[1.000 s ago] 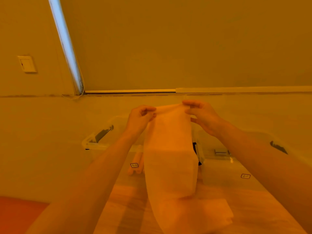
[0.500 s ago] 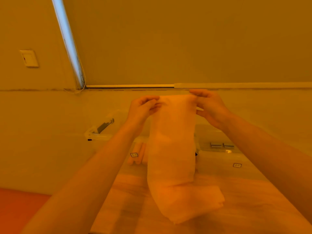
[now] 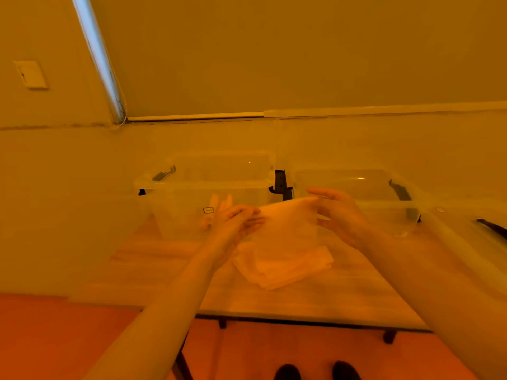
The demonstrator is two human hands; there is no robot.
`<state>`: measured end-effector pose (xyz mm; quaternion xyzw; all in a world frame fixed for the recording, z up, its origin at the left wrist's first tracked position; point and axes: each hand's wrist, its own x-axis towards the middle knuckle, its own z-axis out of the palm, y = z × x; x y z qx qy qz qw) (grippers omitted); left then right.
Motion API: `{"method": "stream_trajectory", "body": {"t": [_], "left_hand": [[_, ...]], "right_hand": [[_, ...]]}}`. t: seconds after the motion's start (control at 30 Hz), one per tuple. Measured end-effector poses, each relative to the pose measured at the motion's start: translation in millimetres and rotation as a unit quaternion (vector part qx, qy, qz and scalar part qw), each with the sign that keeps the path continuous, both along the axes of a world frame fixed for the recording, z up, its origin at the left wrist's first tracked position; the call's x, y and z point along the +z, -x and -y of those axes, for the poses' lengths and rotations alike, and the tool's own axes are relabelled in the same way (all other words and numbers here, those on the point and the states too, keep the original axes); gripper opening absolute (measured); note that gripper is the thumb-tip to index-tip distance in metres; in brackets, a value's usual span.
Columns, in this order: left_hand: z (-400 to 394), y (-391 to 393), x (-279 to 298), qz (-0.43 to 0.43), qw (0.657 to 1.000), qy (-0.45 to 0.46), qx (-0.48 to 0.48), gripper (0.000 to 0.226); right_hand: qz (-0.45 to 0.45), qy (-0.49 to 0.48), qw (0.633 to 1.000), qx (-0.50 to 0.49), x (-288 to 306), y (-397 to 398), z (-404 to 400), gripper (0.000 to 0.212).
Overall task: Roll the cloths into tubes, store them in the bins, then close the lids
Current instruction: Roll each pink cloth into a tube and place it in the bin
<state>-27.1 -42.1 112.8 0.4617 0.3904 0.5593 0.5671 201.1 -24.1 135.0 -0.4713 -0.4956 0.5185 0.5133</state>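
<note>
A pale cloth (image 3: 285, 242) hangs from both my hands, its lower part piled on the wooden table (image 3: 315, 297). My left hand (image 3: 233, 223) pinches the cloth's top left corner. My right hand (image 3: 337, 212) holds the top right edge with thumb and fingers. Behind them stand two clear plastic bins without lids: the left bin (image 3: 192, 185) holds rolled cloths (image 3: 216, 207), and the right bin (image 3: 370, 193) looks empty.
A clear lid (image 3: 472, 220) with a dark latch lies at the right of the table. A black latch (image 3: 281, 185) sits between the bins. The wall is close behind. The table's front edge runs above the orange floor and my shoes (image 3: 315, 371).
Both hands have come down from in front of the wall to bin height, lowering the cloth so more of it lies bunched on the table. The view has tilted downward.
</note>
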Motion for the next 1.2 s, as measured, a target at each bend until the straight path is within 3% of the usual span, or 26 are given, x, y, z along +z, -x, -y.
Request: {"method": "stream_trajectory", "body": {"t": [0.3,0.53,0.63,0.83,0.97,1.2], "left_hand": [[28.2,-9.0,-81.2,-0.039,0.99,0.135,-0.021,0.011],[15.5,0.4,-88.4,-0.153,0.98,0.127,-0.014,0.018],[2.0,10.0,-83.9,-0.175,0.977,0.12,-0.002,0.018],[-25.2,18.2,-80.7,-0.146,0.979,0.131,0.058,0.021],[-39.1,23.2,-84.4,-0.118,0.979,0.154,0.067,0.014],[-48.0,29.8,-88.4,-0.108,0.977,0.176,0.044,0.019]], "right_hand": [[0.081,0.1,0.992,-0.004,-78.9,-23.7,34.8,0.032],[0.248,0.097,0.964,-0.001,-92.8,-39.5,27.6,0.02],[0.269,0.102,0.957,-0.018,-86.0,-38.3,12.9,0.021],[0.252,0.097,0.962,-0.032,-82.6,-23.3,-29.5,0.022],[0.153,0.138,0.978,-0.016,-84.4,-9.9,-56.4,0.017],[-0.022,0.234,0.971,0.036,-92.4,4.6,-84.8,0.039]]}}
